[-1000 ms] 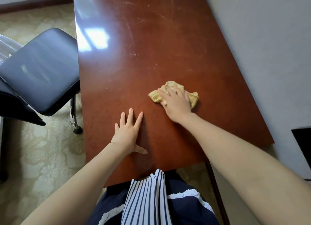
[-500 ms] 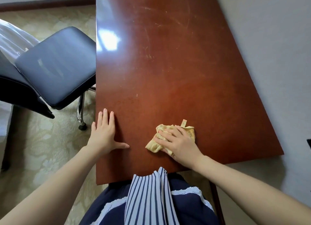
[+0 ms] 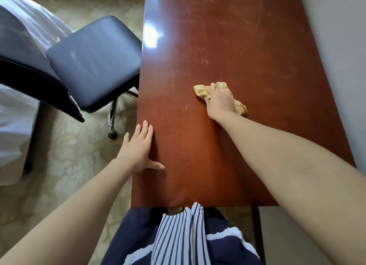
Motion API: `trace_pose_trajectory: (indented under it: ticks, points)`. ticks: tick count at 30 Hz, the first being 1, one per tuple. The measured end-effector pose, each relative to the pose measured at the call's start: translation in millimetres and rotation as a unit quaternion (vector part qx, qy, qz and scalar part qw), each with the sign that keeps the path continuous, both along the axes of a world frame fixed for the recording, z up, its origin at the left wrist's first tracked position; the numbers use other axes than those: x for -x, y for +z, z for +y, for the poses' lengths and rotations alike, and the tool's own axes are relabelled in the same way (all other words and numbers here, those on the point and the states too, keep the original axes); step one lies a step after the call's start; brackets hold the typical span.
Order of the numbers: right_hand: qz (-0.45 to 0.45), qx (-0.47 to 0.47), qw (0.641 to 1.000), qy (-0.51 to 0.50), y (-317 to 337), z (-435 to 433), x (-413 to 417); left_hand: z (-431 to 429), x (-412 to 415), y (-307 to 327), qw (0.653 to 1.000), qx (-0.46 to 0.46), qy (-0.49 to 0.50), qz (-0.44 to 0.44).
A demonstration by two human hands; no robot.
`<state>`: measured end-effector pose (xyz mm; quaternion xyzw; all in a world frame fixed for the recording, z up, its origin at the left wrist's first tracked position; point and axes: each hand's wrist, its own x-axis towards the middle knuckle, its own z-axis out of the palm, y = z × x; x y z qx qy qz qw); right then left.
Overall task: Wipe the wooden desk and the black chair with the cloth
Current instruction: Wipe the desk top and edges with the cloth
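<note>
A crumpled yellow cloth [image 3: 201,91] lies on the reddish-brown wooden desk [image 3: 227,41], right of the desk's middle. My right hand [image 3: 219,102] lies on top of it, fingers curled into the bunched fabric, pressing it to the wood. My left hand [image 3: 138,149] rests flat on the desk's left edge, fingers straight and thumb spread, holding nothing. The black chair [image 3: 95,60] stands on the carpet just left of the desk, its padded seat touching or nearly touching the desk's edge.
A grey wall [image 3: 340,46] runs along the desk's right side. A white bed [image 3: 15,126] stands at the far left behind the chair's backrest. The chair's chrome leg [image 3: 111,116] stands close to the desk. My striped and navy clothing meets the desk's near edge.
My right hand has pushed the cloth from the desk's near edge away from me and to the right. My left hand stays on the desk's left edge.
</note>
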<state>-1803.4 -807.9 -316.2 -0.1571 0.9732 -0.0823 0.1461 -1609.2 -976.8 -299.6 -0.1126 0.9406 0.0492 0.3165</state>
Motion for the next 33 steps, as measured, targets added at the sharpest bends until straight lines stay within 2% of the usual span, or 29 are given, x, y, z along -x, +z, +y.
trace_pose_trajectory:
  ticks: [2,9,13,17,22,25,30,33]
  points:
    - [-0.006,-0.001,1.000,-0.011,-1.4,-16.6,-7.9,-0.2,-0.4,1.5,1.000,-0.004,-0.002,-0.002]
    - [0.072,0.016,0.977,0.199,-2.8,-34.4,-74.8,-2.9,-1.1,6.1,1.000,-0.011,0.000,0.005]
    - [0.063,0.004,0.941,0.331,-6.2,-4.9,-110.0,-5.6,-0.4,7.7,1.000,-0.002,-0.018,0.003]
    - [0.064,0.057,0.894,0.440,0.8,40.2,-130.9,-6.4,0.4,10.0,0.999,0.007,-0.034,-0.001]
    - [0.104,0.078,0.845,0.519,-0.3,97.7,-117.6,-6.0,-0.3,10.4,0.999,0.013,-0.037,-0.005]
    - [0.138,0.060,0.856,0.495,1.3,115.0,-90.1,-4.9,-0.7,8.6,0.999,0.026,-0.043,0.001]
    - [0.174,0.035,0.905,0.387,8.5,101.2,-48.7,-4.4,-3.4,4.0,0.998,0.039,-0.045,0.011]
    - [0.121,0.022,0.947,0.297,12.1,72.7,-29.0,-4.5,-3.8,2.1,0.998,0.035,-0.042,0.016]
